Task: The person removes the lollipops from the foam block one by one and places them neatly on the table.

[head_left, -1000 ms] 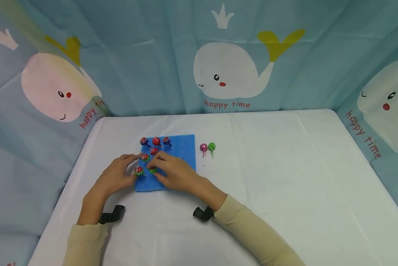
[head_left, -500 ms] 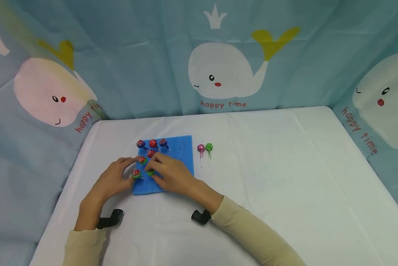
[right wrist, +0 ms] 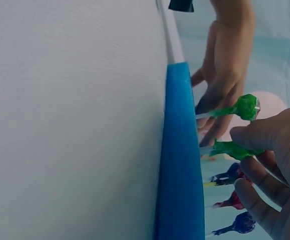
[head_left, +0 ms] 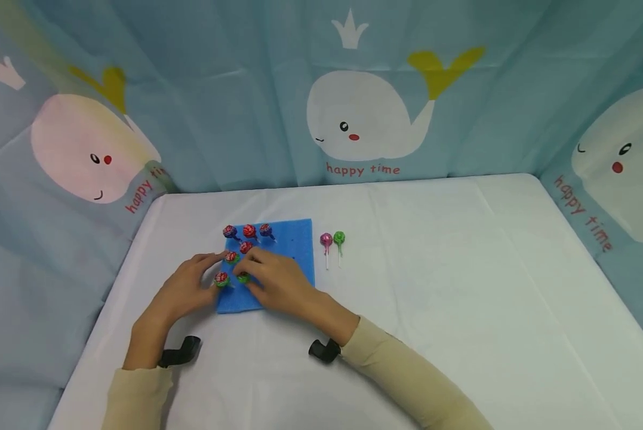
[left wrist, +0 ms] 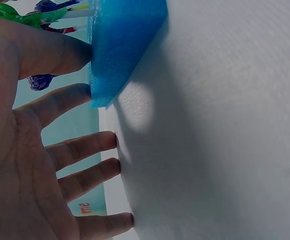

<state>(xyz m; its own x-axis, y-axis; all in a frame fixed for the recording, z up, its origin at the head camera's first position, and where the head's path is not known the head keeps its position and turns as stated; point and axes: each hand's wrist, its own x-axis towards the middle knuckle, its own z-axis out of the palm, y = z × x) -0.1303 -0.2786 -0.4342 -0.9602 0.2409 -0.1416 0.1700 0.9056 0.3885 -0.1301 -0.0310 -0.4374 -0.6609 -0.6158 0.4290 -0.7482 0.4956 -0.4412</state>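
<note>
A blue foam board (head_left: 297,239) lies on the table with several wrapped lollipops standing in it by their sticks. My right hand (head_left: 280,280) is over the board's front part and pinches a green-wrapped lollipop (right wrist: 230,149) between thumb and fingers; its stick meets the foam face in the right wrist view. My left hand (head_left: 187,286) is spread at the board's left side, its thumb and index fingertips against the foam edge in the left wrist view. Beside the left thumb stands a red-and-green lollipop (head_left: 221,279), with another red-and-green lollipop (head_left: 232,257) behind it.
Along the board's back edge stand a blue-and-red lollipop (head_left: 230,232), a red lollipop (head_left: 249,230) and a dark blue lollipop (head_left: 265,230). A pink lollipop (head_left: 326,239) and a green lollipop (head_left: 340,237) lie on the white tablecloth (head_left: 434,286), right of the board.
The head view shifts slightly. Both hands keep their places at the board, the right still pinching the green-wrapped lollipop.
</note>
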